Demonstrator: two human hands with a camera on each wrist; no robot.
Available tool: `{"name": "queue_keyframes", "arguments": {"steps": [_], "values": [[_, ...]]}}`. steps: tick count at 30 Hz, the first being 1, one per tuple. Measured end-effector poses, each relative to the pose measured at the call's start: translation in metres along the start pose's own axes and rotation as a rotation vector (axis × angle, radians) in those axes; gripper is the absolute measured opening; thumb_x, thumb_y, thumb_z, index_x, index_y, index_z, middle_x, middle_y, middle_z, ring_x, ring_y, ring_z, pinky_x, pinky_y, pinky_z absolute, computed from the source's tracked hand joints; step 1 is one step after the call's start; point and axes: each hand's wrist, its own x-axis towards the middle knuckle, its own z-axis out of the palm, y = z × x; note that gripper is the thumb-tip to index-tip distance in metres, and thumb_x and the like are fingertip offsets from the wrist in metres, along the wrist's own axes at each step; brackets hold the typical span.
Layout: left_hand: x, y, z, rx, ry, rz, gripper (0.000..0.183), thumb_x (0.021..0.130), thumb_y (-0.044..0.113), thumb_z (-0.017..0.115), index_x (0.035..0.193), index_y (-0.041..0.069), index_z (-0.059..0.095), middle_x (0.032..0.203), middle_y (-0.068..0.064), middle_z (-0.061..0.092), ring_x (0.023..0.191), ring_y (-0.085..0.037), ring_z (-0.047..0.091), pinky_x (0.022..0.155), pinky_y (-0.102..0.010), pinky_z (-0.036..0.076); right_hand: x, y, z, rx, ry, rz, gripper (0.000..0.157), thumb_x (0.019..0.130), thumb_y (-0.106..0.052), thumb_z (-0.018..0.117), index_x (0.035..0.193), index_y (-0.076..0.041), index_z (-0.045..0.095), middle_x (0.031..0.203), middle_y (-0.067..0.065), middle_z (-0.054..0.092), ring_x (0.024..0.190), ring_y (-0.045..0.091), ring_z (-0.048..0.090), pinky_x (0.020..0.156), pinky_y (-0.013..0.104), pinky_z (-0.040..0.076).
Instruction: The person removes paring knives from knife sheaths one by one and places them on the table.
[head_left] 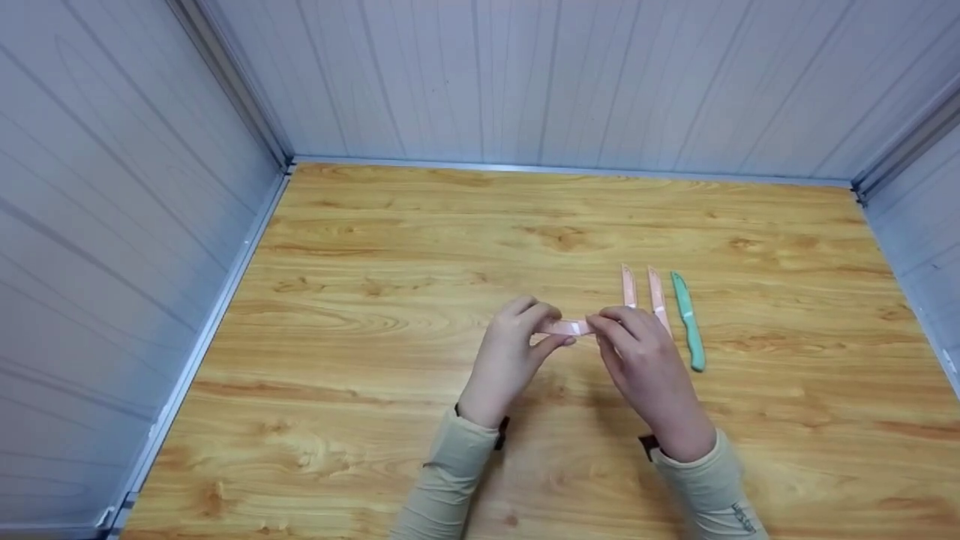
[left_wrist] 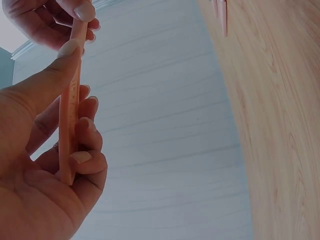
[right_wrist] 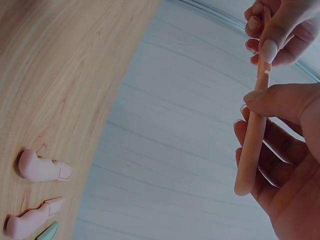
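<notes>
Both hands hold one pink paring knife (head_left: 574, 328) level above the table, its blade end covered by a pink sheath (left_wrist: 65, 135). The left hand (head_left: 504, 356) grips the sheathed end, fingers curled round it and thumb along its edge. On the other end, the right hand (head_left: 646, 367) pinches the smooth rounded handle (right_wrist: 252, 145) between thumb and fingers. A pale band shows where sheath and handle meet. Just beyond the right hand lie two more pink knives, one (head_left: 628, 283) beside the other (head_left: 655, 287), both partly hidden by that hand.
Right of the pink knives lies a green sheathed knife (head_left: 688, 319), handle toward the person. The wood-grain table (head_left: 360, 337) is bordered by a pale back wall (head_left: 465, 82), a left wall (head_left: 112, 247) and a right wall (head_left: 922, 202).
</notes>
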Motion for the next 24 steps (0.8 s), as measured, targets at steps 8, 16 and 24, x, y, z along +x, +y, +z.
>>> {"name": "queue_keyframes", "arguments": {"steps": [8,16,24], "values": [[-0.0009,-0.0026,0.0014,-0.068,-0.011,-0.022,0.026,0.081,0.027,0.074,0.097,0.008,0.067,0.092,0.004,0.058,0.082,-0.006,0.055,0.072,-0.018,0.047,0.0005,-0.0002,-0.0018,0.026,-0.007,0.035,0.026,0.079,0.007,0.073,0.103,-0.001,0.07,0.101,0.009,0.062,0.09,0.025,0.059,0.078,0.037,0.049],[-0.0006,-0.003,0.0008,-0.059,-0.008,-0.022,0.025,0.081,0.027,0.074,0.097,0.009,0.067,0.093,0.004,0.057,0.08,-0.007,0.053,0.068,-0.019,0.045,-0.0014,0.0024,-0.0042,0.063,-0.044,0.109,0.025,0.079,0.004,0.075,0.104,-0.002,0.07,0.101,0.007,0.062,0.09,0.023,0.059,0.075,0.036,0.05],[0.0009,-0.0015,-0.0003,-0.017,-0.018,-0.011,0.023,0.079,0.024,0.077,0.094,0.009,0.067,0.091,0.003,0.058,0.083,-0.006,0.056,0.075,-0.017,0.047,-0.002,0.0038,-0.006,0.058,-0.071,0.123,0.023,0.081,-0.001,0.074,0.104,-0.002,0.07,0.103,0.006,0.061,0.094,0.019,0.058,0.078,0.03,0.05]]}}
